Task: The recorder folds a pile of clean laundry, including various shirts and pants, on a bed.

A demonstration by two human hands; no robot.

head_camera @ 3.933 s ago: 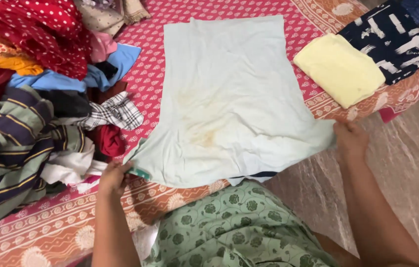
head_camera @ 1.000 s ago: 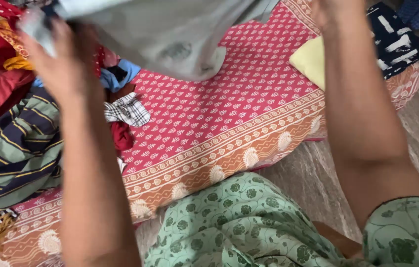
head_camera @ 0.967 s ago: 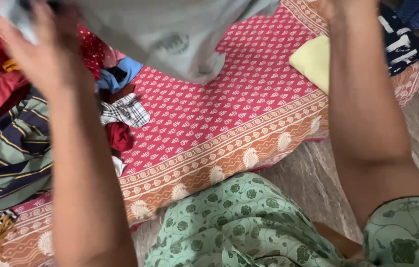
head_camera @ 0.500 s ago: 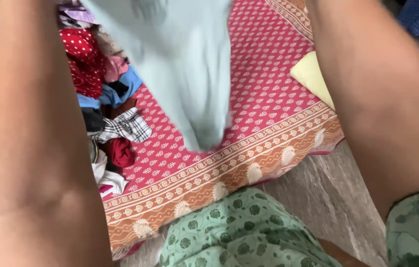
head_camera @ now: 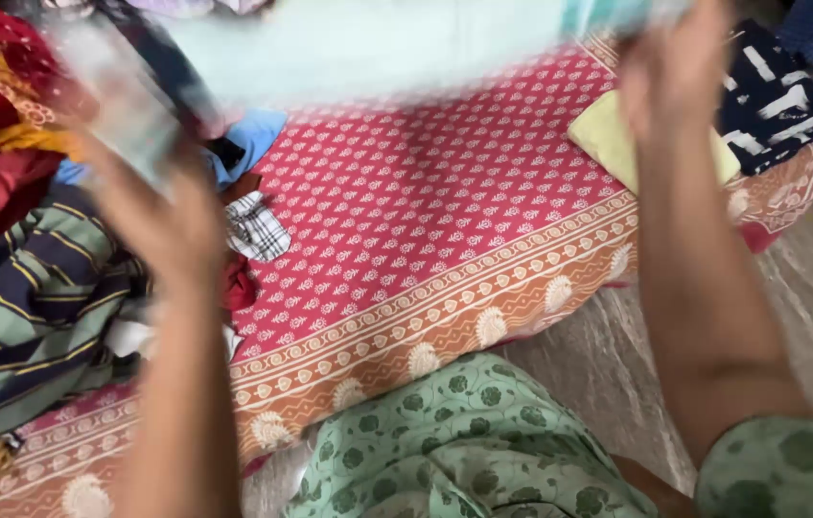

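A pale mint-green garment (head_camera: 368, 48) is stretched out in the air above the red patterned bed sheet (head_camera: 445, 211), blurred by motion. My left hand (head_camera: 162, 216) grips its left end, near the heap of clothes. My right hand (head_camera: 670, 67) grips its right end, raised over a folded yellow cloth (head_camera: 617, 139). Both forearms reach up from the bottom of the head view.
A heap of unfolded clothes (head_camera: 33, 259), red, striped and checked, lies on the left of the sheet. A dark blue and white printed garment (head_camera: 780, 96) lies folded at the far right. Grey stone floor (head_camera: 809, 317) runs along the right. My green printed clothing (head_camera: 464, 451) fills the bottom.
The garment was lying flat on the sheet, then I lifted it. It hung bunched half a second ago; now it is pulled out wide between both hands.
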